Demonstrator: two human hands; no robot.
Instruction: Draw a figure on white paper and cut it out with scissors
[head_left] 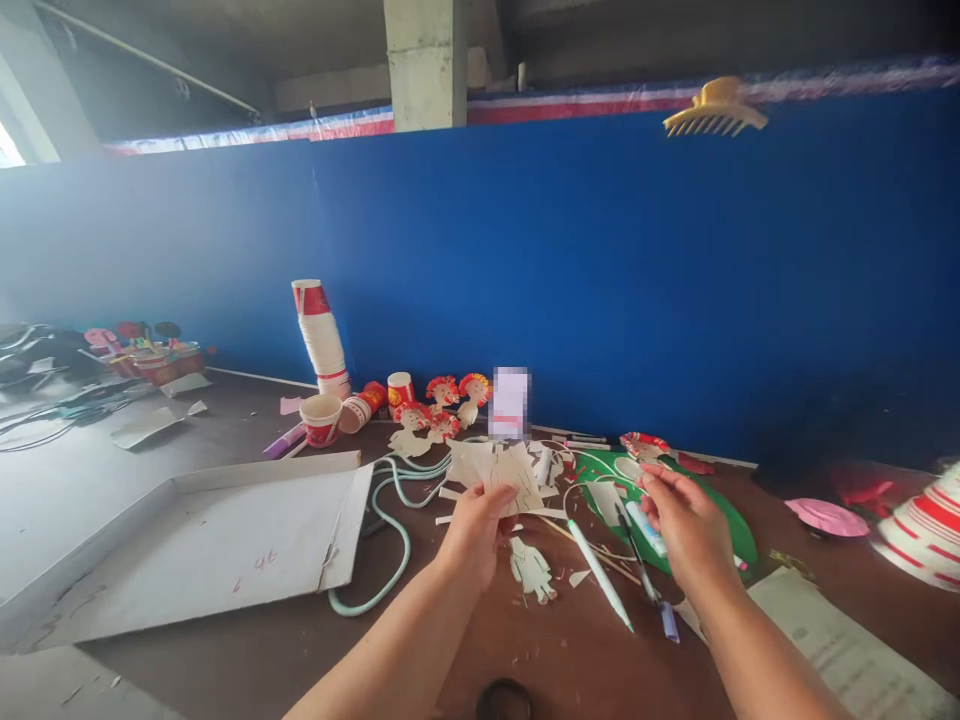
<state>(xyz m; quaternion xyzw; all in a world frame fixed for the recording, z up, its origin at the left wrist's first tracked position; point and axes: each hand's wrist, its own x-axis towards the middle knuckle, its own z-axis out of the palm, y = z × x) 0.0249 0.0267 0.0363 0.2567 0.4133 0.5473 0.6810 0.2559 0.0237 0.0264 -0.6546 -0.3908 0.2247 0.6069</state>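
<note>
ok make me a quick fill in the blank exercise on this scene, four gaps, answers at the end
1. The pale sheet is held in the person's ____ hand.
2. The partition behind the worktable is ____.
3. The flat mat partly covered by the right hand is ____.
4. The toothed clip near the top right of the view is ____.

Missing words: left; blue; green; yellow.

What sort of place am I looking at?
Probably a craft work area: a brown table holds a paper cut-out figure, a white pen and a stack of cups.
</note>
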